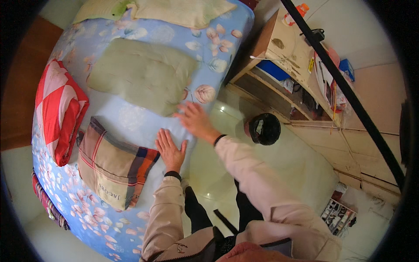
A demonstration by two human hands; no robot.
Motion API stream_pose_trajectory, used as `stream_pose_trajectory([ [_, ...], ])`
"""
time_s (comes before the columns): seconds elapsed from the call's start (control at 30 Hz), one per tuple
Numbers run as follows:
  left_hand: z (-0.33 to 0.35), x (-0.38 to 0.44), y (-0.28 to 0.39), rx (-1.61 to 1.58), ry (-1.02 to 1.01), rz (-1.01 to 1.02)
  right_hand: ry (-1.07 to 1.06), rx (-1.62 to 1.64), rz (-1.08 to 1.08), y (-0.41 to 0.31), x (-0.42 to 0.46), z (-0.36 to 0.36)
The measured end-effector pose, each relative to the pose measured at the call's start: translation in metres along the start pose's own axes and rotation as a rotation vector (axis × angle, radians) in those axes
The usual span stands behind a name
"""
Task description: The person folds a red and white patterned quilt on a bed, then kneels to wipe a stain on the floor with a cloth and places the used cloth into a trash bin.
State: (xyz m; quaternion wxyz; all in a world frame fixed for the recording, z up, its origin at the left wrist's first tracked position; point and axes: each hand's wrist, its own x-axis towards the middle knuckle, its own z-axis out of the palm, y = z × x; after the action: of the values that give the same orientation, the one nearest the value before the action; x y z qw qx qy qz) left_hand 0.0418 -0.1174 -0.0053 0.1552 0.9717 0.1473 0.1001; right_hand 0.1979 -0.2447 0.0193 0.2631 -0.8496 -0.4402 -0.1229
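A blue floral sheet covers the bed before me. My left hand lies palm down on it near the bed's edge, fingers slightly spread, just right of a folded plaid cloth that bears writing. My right hand, somewhat blurred, is at the near right corner of a flat green pillow, its fingers spread and nothing seen in its grasp; whether it touches the pillow I cannot tell. A folded red and pink checked quilt rests at the bed's left side.
Pale yellow pillows lie at the bed's far end. To the right stand a worn wooden cabinet holding assorted items and a black bin on the floor. A black strap or pole crosses the right of the view. A compartmented tray sits lower right.
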Motion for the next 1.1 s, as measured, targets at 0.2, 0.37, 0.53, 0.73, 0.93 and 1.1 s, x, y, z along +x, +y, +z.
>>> stream_pose_trajectory([
  [0.2,0.0,0.001,0.007,0.012,-0.037,-0.031,-0.097,-0.297,0.525,0.158,-0.092,-0.067],
  [0.37,-0.001,0.001,0.006,0.062,-0.069,-0.062,0.024,0.072,0.24,0.144,0.074,-0.041],
  [0.53,0.01,0.003,0.003,0.092,-0.052,-0.027,-0.155,-0.036,0.251,0.164,0.112,-0.013],
  [0.73,0.01,0.001,0.005,0.081,-0.046,-0.046,-0.268,-0.301,0.713,0.243,-0.043,-0.075],
  [0.93,0.008,-0.007,0.002,0.135,0.008,-0.01,-0.033,0.106,0.202,0.14,-0.016,-0.06],
  [1.1,0.015,-0.008,0.007,0.104,0.101,0.053,-0.157,0.074,0.399,0.094,-0.091,-0.04],
])
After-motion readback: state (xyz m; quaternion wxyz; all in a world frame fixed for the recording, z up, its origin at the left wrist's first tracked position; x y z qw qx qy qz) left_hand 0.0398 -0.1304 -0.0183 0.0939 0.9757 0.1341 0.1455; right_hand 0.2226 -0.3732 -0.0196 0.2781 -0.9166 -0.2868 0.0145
